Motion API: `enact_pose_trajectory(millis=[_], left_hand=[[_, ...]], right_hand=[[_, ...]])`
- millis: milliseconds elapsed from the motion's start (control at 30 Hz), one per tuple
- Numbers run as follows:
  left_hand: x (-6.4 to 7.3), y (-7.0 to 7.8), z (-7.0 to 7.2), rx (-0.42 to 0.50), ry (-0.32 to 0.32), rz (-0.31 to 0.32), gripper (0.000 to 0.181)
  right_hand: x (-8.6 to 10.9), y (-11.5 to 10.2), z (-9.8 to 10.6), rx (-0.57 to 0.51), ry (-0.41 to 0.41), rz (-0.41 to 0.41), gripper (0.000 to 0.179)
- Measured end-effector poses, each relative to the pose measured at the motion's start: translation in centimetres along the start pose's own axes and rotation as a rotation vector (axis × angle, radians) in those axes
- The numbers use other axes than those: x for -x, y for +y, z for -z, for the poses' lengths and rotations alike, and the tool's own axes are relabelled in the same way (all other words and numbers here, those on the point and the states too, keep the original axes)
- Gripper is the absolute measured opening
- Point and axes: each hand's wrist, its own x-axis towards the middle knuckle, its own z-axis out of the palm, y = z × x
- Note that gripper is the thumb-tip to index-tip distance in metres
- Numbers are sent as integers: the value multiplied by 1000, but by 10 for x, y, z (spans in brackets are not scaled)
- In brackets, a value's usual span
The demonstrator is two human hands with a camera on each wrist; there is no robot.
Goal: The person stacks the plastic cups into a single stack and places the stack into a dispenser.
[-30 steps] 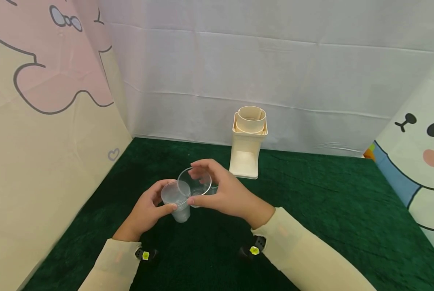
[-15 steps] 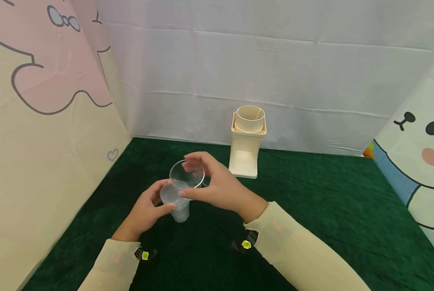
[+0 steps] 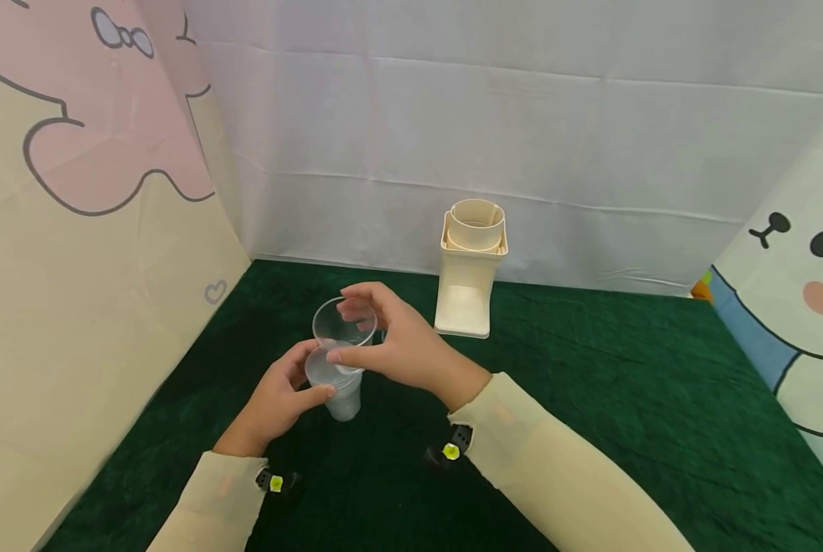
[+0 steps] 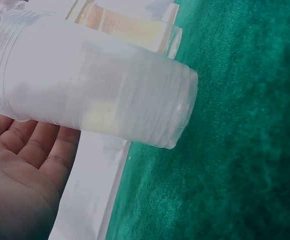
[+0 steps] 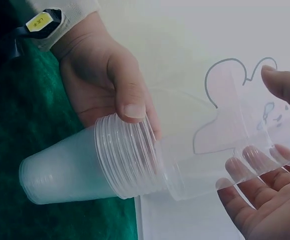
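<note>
In the head view my left hand (image 3: pixel 273 402) grips a stack of nested clear plastic cups (image 3: pixel 345 402) near its rims, thumb on the near side. The stack tilts, mouth up and to the left. My right hand (image 3: pixel 407 349) holds a single clear plastic cup (image 3: pixel 324 326) between thumb and fingers, just above the stack. In the right wrist view the single cup (image 5: pixel 199 175) lines up with the stack (image 5: pixel 67 172), its base right at the stack's mouth. The left wrist view shows the stack's layered rims and frosted sides (image 4: pixel 120 90).
A cream plastic stand (image 3: pixel 462 303) with a round tube on top stands at the back of the green cloth (image 3: pixel 590 399). A white curtain (image 3: pixel 556 138) hangs behind it. Printed cloth walls (image 3: pixel 107 268) close off the left and right sides.
My right hand has moved left and slightly away with the single cup, bringing its base from beside the stack to over the stack's mouth. My left hand and its stack have stayed nearly still.
</note>
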Motion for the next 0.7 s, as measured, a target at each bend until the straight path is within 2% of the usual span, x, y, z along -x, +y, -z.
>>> enact_pose_trajectory(millis=[200, 500, 700], left_hand=[[0, 1, 1, -5, -1, 16, 57], [0, 1, 0, 12, -16, -22, 54], [1, 3, 0, 10, -10, -9, 54]], right_hand=[[-6, 2, -4, -21, -6, -5, 68], [-10, 2, -13, -27, -20, -5, 68], [-9, 5, -17, -46, -24, -21, 71]])
